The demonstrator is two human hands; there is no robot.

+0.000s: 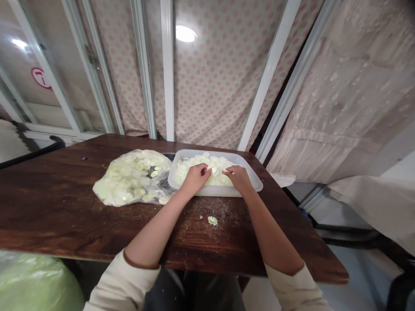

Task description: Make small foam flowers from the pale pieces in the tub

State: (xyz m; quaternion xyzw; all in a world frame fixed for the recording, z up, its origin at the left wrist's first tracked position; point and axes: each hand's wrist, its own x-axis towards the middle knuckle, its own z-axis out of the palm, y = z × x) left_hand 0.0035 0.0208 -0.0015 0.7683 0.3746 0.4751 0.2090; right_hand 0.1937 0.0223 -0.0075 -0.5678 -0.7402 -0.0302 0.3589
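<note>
A white plastic tub (214,191) stands on the dark wooden table (97,216), heaped with pale, yellowish-white slices that look like onion (194,166). Both hands are over the heap. My left hand (194,179) pinches a pale slice (212,170) at its fingertips. My right hand (238,178) has its fingers close to that slice, and a thin pale sliver shows at them, but I cannot tell if it is held. To the left of the tub lies a clear plastic bag (132,178) full of similar slices. One loose slice (212,220) sits on the table in front of the tub.
A bulging translucent green sack (32,280) sits below the table's near left corner. Glass-paned doors (58,73) and polka-dot cloth (214,86) stand behind the table, with a pale sheet (350,95) at right. A dark rail (32,153) runs beyond the left edge.
</note>
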